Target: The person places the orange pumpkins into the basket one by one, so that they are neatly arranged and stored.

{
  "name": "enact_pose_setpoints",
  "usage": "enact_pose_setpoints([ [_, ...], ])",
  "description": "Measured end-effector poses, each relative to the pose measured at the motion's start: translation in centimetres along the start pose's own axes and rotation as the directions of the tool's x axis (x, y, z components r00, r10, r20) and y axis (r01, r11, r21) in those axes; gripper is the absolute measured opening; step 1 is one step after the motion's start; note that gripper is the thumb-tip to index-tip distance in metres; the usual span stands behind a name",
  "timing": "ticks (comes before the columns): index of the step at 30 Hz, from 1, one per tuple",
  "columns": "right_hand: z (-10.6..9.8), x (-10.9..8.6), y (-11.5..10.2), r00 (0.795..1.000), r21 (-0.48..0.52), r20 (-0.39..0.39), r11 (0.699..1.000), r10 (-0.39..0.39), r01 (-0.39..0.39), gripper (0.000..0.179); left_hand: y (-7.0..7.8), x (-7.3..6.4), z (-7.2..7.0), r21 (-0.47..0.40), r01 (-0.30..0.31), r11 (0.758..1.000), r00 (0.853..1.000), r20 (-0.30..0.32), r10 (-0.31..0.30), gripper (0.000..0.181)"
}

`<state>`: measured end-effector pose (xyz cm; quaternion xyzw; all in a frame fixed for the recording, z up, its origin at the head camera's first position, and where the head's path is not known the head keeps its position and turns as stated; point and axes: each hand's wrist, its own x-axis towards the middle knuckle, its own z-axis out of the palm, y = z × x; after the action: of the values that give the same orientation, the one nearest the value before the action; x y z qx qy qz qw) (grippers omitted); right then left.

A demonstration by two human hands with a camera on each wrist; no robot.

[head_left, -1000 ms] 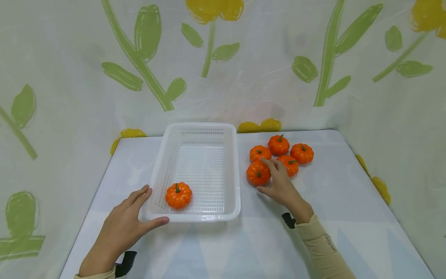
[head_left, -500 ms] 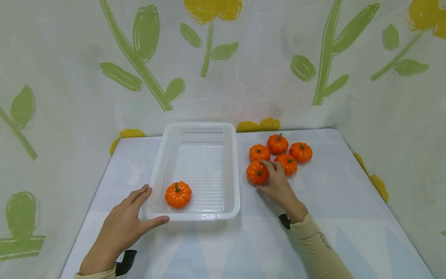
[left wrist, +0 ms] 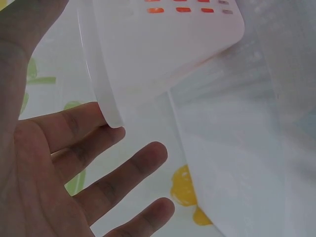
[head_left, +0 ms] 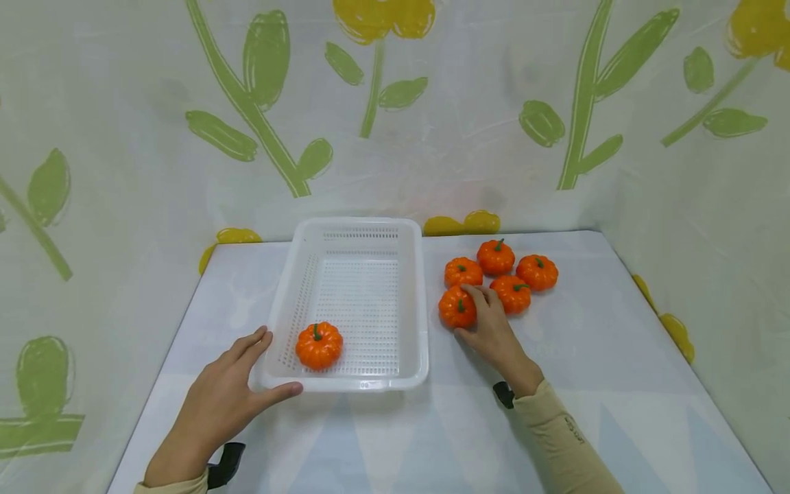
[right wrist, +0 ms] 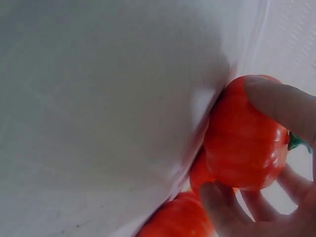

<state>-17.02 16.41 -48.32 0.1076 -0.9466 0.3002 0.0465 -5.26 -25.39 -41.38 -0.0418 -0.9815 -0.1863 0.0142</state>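
Note:
My right hand holds a small orange toy pumpkin between thumb and fingers, right of the basket. In the right wrist view the pumpkin shows its ribbed side and green stem. My left hand spreads at the near left corner of a white plastic basket, fingertips on the left rim and thumb along the front rim. Its fingers are mostly straight in the left wrist view, the upper ones touching the rim. Another pumpkin lies inside the basket, near its front left corner.
Several more pumpkins cluster behind the held one, among them a rear pumpkin and a right-hand pumpkin. The white table meets a wall covering painted with plants at the back and sides.
The right hand has shifted slightly and its fingers have settled closer around the pumpkin. The left hand, the basket and the other pumpkins have stayed in place; the head view moves a little.

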Motion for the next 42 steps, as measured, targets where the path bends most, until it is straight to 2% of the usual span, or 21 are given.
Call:
enact_pose_setpoints([
  [6, 0.1, 0.0, 0.3, 1.000, 0.009, -0.013, 1.000, -0.008, 0.008, 0.085, 0.1, 0.1, -0.1, 0.016, 0.027, 1.000, 0.999, 0.021, -0.027, 0.107],
  [12, 0.0, -0.3, 0.2, 1.000, 0.027, -0.028, 1.000, 0.005, -0.005, 0.086, 0.1, 0.1, -0.2, 0.011, 0.020, 1.000, 1.000, 0.020, -0.020, 0.107],
  [15, -0.4, -0.5, -0.1, 0.999, 0.034, -0.041, 0.999, -0.011, 0.013, 0.086, 0.1, 0.1, -0.2, 0.012, 0.025, 1.000, 0.999, 0.023, -0.025, 0.107],
  [20, -1.5, -0.4, -0.9, 0.994, 0.094, -0.087, 0.993, -0.069, 0.077, 0.085, 0.2, 0.3, -0.2, 0.020, 0.034, 0.999, 0.999, 0.028, -0.034, 0.108],
  [25, -2.3, 0.2, -1.4, 0.993, 0.188, -0.108, 0.979, -0.057, 0.076, 0.084, 0.2, 0.4, -0.2, 0.019, 0.033, 0.999, 0.999, 0.029, -0.034, 0.108],
  [32, -3.0, 1.2, -2.4, 0.993, 0.275, -0.096, 0.957, -0.074, 0.098, 0.082, 0.2, 0.3, -0.2, 0.026, 0.040, 0.999, 0.999, 0.026, -0.041, 0.108],
  [42, -3.7, 2.6, -5.4, 0.985, 0.277, -0.044, 0.945, -0.170, 0.175, 0.080, 0.2, 0.2, -0.1, 0.016, 0.035, 0.999, 0.999, 0.018, -0.035, 0.107],
])
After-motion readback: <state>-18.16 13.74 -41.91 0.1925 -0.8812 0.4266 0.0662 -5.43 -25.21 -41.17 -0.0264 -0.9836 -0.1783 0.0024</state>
